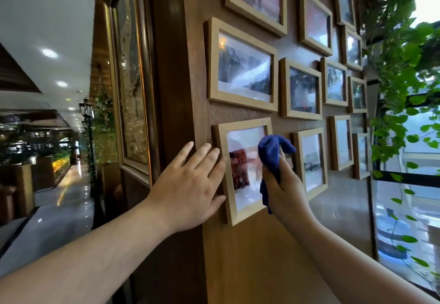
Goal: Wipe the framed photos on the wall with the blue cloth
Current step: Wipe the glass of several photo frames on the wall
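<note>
Head view: landmark for all positions is the lowest-left frame (242, 172), the pale wooden one nearest the wall's corner edge.

Left hand (190, 182) lies flat and spread, holding nothing. Fingers (209, 153) rest across the landmark frame's left rail, palm on the wood beside it. Judged purpose: bracing, so the frame does not swing or shift on its hanger under wiping pressure.

Right hand (283, 184) is closed around the blue cloth (273, 158), which is bunched into a pad. The pad presses on the right part of the landmark frame's glass; a loose tail hangs down past the lower right corner. Bunching likely gives a firm wiping face and keeps fingertips off the glass. Exact contact patch is hidden behind the cloth, so I cannot tell whether it also touches the right rail.

Task status, judged: this frame is in hand; nothing visible says which others are done.

Surface: dark wood-grain wall panel (238, 256), vertical. Other framed photos (242, 65) hang above and to the right of the landmark frame, closely spaced but apart, all in matching pale wood with reflective glass. Reflections blur most of the pictures.

Room: left of the landmark frame, past the corner, stands a large gilt-framed panel (131, 77), then a long glossy corridor (59, 208) with ceiling downlights. Far right of the landmark frame, trailing green vines (400, 65) hang against a bright window (416, 208).
</note>
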`<state>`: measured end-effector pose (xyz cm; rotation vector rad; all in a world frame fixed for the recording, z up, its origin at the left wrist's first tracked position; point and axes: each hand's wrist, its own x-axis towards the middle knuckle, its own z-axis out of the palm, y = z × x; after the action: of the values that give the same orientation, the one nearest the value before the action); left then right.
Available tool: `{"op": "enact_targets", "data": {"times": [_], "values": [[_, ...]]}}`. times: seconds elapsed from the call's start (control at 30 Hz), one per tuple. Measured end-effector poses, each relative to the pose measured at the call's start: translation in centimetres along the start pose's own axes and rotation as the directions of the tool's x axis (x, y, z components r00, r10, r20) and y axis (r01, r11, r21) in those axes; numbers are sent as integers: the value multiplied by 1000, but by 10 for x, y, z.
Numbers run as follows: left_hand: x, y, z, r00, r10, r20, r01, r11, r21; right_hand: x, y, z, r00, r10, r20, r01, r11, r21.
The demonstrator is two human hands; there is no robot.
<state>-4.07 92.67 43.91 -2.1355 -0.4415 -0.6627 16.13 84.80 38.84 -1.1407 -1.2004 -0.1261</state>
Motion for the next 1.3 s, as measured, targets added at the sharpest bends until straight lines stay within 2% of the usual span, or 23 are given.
{"op": "enact_targets", "data": {"times": [0.17, 0.37, 0.53, 0.73, 0.8, 1.0, 1.3], "values": [[35, 0, 17, 997, -74, -35, 78, 992, 103, 54, 22, 12, 971, -230, 68, 239, 955, -176], [56, 2, 34, 972, -231, -39, 235, 959, 160, 78, 43, 30, 873, -423, 241, 487, 777, -398], [62, 7, 42, 958, -285, -21, 284, 943, 173, 56, 81, 27, 802, -463, 379, 598, 610, -520], [61, 10, 45, 958, -286, -23, 283, 934, 218, 50, 111, 7, 662, -547, 512, 744, 394, -540], [61, 10, 44, 957, -289, -14, 285, 931, 226, 66, 105, 2, 665, -555, 499, 739, 395, -546], [61, 11, 44, 956, -294, -17, 290, 927, 237, 96, 75, 6, 721, -571, 393, 682, 485, -548], [61, 12, 43, 952, -304, -14, 300, 927, 224, 12, 123, 8, 704, -479, 524, 710, 454, -538]]}}
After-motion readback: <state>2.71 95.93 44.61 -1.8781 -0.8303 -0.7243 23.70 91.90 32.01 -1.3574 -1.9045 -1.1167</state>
